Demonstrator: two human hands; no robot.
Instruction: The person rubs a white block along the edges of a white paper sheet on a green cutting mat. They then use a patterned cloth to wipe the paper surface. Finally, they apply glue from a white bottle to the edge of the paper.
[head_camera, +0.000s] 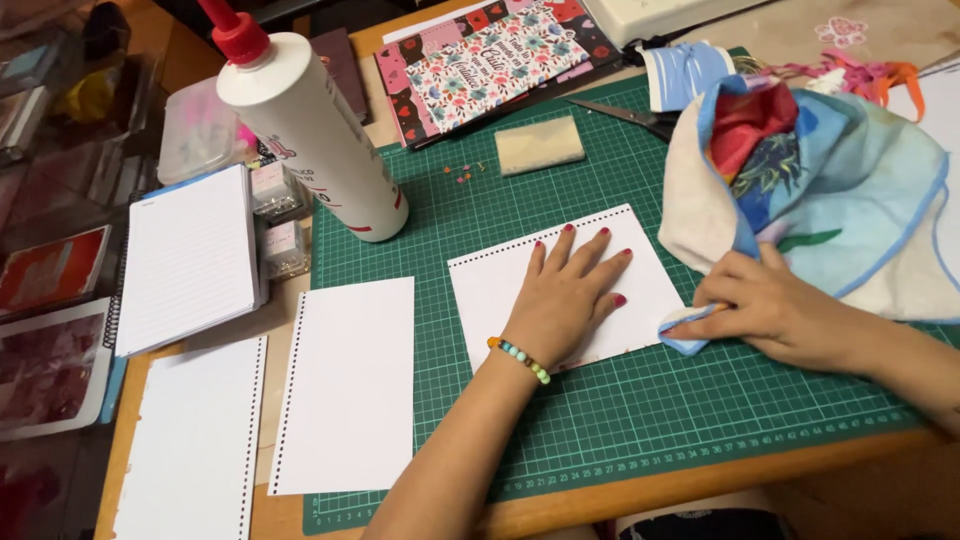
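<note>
The punched sheet lies on the green mat, its row of holes along the far and left edges. The left hand rests flat on its middle, fingers spread, pinning it down and gripping nothing. The right hand, just right of the sheet, is pinched shut on a fold of the cloth, with that fold touching the sheet's right edge.

To do this well, I judge the flat hand should hold steady pressure so the sheet cannot slide, while the cloth is drawn in light, even strokes from the middle out past the edges; only a clean fold should touch the paper, and the perforated margin wants gentle handling because it would tear easily.

Counted: three loose punched sheets in all. One is under the left hand, a second sheet lies left of that hand, and a third sheet lies further left, on the bare desk. There is one spiral notepad beyond those. One white glue bottle with a red cap lies tilted beyond the left hand. One beige block and one pair of scissors sit beyond both hands, with one floral cover behind them. One cloth is bunched beyond the right hand.
</note>
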